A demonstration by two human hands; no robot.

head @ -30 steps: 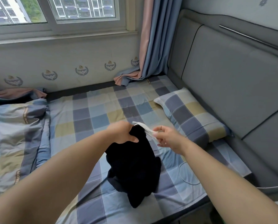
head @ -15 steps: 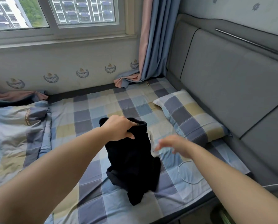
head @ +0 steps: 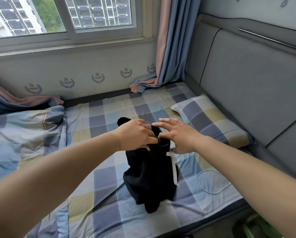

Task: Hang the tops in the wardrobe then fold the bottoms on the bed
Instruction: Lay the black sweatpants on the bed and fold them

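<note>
Black bottoms point(head: 149, 179) with a white drawstring point(head: 174, 167) hang above the checked bed sheet point(head: 109, 212), their lower end bunched on it. My left hand point(head: 135, 134) grips the black waistband from above and holds the garment up. Just to its right, my right hand point(head: 176, 134) has its fingers spread straight, reaching over the waistband's right end, holding nothing. The drawstring dangles loose under that hand.
A checked pillow point(head: 210, 121) lies at the right against the grey padded headboard point(head: 247, 83). A folded duvet point(head: 23, 134) is at the left. A thin white cable point(head: 212, 182) loops on the sheet. Curtains point(head: 168, 48) hang by the window.
My right hand let go of the white drawstring, which dropped, and moved up with fingers spread to the waistband. My left hand kept its grip and lifted the bottoms a little.
</note>
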